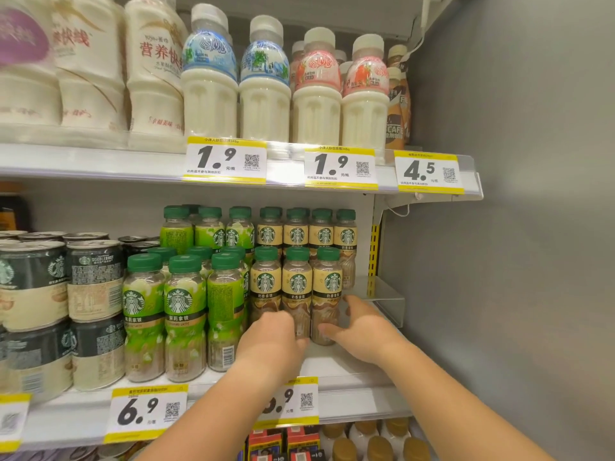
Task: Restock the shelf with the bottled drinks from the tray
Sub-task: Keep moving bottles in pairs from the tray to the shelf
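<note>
Three beige-labelled latte bottles with green caps form the front row on the middle shelf, with more of the same behind them. My left hand is wrapped low around the bases of the left bottle and the middle bottle, hiding their bottoms. My right hand grips the base of the right bottle, thumb on its front and fingers behind it. All three stand upright on the shelf. The tray is out of view.
Green-labelled latte bottles stand close on the left, then stacked coffee cans. A clear divider and a grey side wall bound the right. Milk drink bottles fill the shelf above. Price tags line the shelf edges.
</note>
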Tool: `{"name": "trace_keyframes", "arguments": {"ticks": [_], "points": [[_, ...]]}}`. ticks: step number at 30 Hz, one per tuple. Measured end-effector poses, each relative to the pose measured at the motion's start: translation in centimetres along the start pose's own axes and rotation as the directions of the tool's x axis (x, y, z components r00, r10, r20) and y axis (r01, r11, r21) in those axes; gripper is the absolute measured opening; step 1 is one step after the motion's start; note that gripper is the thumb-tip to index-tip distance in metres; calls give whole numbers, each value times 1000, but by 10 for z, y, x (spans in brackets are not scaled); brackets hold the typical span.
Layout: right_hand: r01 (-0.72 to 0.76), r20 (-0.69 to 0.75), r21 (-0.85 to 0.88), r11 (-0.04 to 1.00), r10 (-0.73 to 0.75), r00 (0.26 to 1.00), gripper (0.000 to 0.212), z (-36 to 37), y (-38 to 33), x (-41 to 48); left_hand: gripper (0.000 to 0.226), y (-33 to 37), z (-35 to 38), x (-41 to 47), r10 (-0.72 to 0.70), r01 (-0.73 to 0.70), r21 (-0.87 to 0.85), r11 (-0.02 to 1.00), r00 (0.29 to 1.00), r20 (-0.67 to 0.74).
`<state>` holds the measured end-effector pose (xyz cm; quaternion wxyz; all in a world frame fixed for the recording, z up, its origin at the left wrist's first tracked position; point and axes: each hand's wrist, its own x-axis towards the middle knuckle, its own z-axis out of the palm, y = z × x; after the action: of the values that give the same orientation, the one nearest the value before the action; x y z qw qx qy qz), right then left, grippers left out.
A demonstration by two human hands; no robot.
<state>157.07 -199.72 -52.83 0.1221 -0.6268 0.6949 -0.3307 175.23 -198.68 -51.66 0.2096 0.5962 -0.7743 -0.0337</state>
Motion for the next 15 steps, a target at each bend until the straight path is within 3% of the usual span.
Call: {"name": "trace_keyframes", "arguments": {"ticks": [3,7,12,15], "points": [[-28,23,-243,970,34,999,99,-14,-5,-11,32,-6,-7,-12,121,-123,33,992,991,54],[21,-3,-500,866,-25,1000,106,-24,-11,-32,60,-22,-11,-28,266,-280,193,940,959,96],[63,-81,-594,802,-137,987,103,-19,-8,-65,90,-44,-8,-51,414,-392,278,877,910,-20],[82,-124,-613,786,-198,972,98,-8,-5,-94,96,-55,0,-76,427,-388,318,865,902,-60]]}}
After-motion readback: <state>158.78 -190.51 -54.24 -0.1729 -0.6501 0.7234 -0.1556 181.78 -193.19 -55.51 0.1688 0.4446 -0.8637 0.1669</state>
